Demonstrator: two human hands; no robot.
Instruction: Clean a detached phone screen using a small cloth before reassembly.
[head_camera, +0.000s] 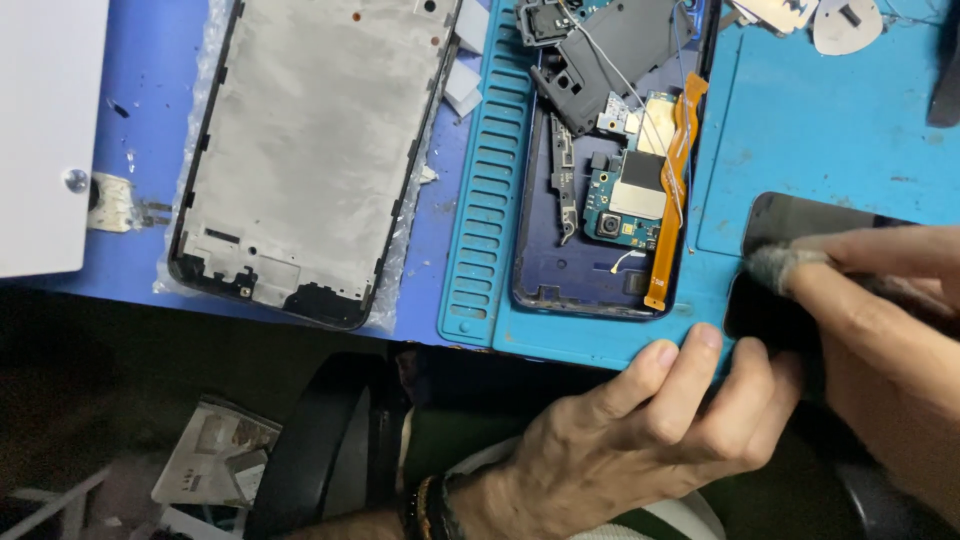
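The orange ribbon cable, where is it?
The orange ribbon cable lies in the head view, right of centre, inside the open blue phone shell, beside the small circuit board.
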